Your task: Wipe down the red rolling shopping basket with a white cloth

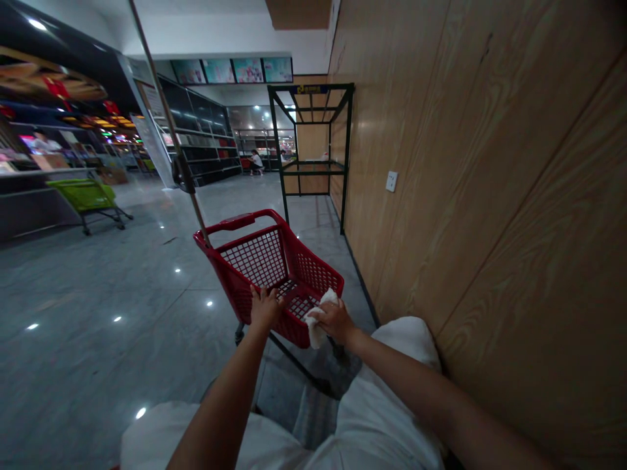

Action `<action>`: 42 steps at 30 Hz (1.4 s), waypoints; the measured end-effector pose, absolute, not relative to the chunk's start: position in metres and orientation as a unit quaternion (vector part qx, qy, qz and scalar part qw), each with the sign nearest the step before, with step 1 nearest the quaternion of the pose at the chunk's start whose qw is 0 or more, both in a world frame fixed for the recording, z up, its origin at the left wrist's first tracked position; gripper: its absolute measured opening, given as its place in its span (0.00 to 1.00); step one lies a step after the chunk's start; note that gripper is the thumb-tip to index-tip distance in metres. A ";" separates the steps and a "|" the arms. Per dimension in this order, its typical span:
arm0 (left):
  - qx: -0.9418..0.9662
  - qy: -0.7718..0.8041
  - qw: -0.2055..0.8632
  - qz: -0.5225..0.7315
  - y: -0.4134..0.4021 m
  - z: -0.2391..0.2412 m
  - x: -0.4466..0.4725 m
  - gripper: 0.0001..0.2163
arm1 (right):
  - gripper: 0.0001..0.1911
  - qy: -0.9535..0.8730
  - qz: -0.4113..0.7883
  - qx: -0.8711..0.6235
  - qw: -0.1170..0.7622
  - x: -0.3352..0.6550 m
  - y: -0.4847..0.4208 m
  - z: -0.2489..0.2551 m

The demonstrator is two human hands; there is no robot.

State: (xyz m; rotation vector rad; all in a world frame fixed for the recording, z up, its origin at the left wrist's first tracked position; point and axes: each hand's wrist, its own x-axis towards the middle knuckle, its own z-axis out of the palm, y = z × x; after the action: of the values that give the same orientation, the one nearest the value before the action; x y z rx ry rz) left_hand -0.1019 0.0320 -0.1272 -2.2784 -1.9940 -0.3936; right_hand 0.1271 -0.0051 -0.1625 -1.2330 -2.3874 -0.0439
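A small red shopping cart (255, 258) with a mesh basket stands on the floor in front of me, tilted in the view. My left hand (265, 307) grips the near rim of the basket, fingers curled over the edge. My right hand (336, 320) is closed on a white cloth (316, 324) and presses it against the right near corner of the rim. My knees in white trousers show at the bottom of the view.
A wood-panelled wall (490, 196) with a white socket (391, 181) runs along the right. A bare dark metal shelf frame (313, 156) stands behind the cart. A green cart (88, 196) sits far left on the glossy grey floor (98, 307). People sit far back.
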 end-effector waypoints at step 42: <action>-0.720 -0.632 0.081 -0.275 -0.003 -0.164 -0.090 0.18 | 0.16 -0.828 -0.024 -0.498 0.256 0.111 0.025 -0.187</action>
State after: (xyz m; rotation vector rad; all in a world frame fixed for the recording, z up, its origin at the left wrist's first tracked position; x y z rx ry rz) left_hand -0.0899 -0.0027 -0.1644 -2.1527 -1.8894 -0.8233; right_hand 0.1109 0.0253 -0.1874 -1.3527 -2.2473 -0.0661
